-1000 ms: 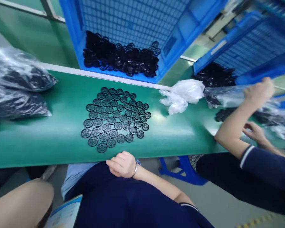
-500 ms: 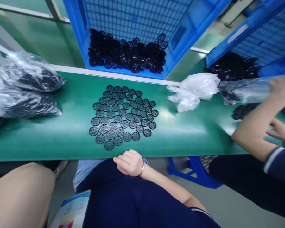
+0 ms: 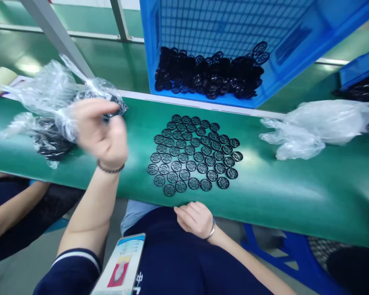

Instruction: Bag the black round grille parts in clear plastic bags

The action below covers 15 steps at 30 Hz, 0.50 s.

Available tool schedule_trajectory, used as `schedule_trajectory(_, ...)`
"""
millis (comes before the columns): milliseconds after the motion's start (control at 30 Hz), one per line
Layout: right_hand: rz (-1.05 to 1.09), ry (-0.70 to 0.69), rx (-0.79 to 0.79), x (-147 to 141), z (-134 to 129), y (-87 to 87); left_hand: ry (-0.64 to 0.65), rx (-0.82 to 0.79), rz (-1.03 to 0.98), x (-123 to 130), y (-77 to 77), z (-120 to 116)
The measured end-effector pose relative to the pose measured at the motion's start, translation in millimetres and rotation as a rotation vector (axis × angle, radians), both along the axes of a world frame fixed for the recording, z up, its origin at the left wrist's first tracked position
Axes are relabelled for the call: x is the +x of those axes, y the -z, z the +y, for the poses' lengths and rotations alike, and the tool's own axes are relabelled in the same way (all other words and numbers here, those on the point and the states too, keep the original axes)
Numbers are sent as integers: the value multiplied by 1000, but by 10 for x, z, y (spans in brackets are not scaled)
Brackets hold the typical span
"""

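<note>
My left hand [image 3: 103, 133] is raised over the left part of the green table [image 3: 135, 180]. It is blurred, its thumb and forefinger stand apart, and I see nothing between them. Behind it are clear plastic bags [image 3: 53, 88] with black parts inside. My right hand [image 3: 195, 219] lies at the table's front edge with its fingers curled closed; nothing shows in them. Beyond it, many black spoked plastic rings [image 3: 190, 150] lie flat, side by side in a rough cluster on the table.
A tilted blue crate [image 3: 283, 92] behind the cluster holds a heap of similar black rings. To its right lies a whitish plastic bag [image 3: 320, 123], with another blue crate [image 3: 361, 67] beyond. A co-worker's arm [image 3: 17, 209] shows at the lower left.
The view has swung left, so the rings and crate sit farther right in it. My left hand, out of sight before, is now raised by the bags. My right hand stays at the edge.
</note>
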State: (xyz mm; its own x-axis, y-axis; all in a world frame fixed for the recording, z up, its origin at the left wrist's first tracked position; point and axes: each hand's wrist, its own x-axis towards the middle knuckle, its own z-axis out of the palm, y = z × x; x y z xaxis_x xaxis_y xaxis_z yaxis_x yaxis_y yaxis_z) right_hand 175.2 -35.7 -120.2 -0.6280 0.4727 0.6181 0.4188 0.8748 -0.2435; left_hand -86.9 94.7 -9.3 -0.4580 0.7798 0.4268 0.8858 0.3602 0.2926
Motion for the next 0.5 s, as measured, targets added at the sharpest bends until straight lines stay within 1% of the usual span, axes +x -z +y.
schedule_trajectory(33, 2, 5, 1, -8, 2, -1, 115, 97, -100, -17, 65, 82)
schedule_trajectory(67, 4, 11, 0, -14, 4, -1, 251, 213, -256, -27, 149, 173)
schedule_trajectory(133, 1, 17, -1, -24, 5, 5, 502, 400, -705, -31, 346, 346)
schedule_trajectory(167, -1, 19, 1, -26, 4, 11, 592, 435, -955, -29, 441, 411)
schedule_trajectory(200, -2, 24, 4, -28, 2, 20, 658, 428, -1182, -28, 520, 452)
schedule_trajectory(267, -8, 38, 10, -29, -2, 44, 761, 388, -1545, -34, 616, 463)
schedule_trajectory(300, -11, 46, 12, -29, -4, 57, 801, 370, -1667, -40, 631, 441)
schedule_trajectory(367, -16, 55, 12, -30, -5, 79, 835, 348, -1805, -55, 619, 375)
schedule_trajectory(500, -20, 42, 13, -35, 4, 84, 827, 303, -1868, -59, 561, 292)
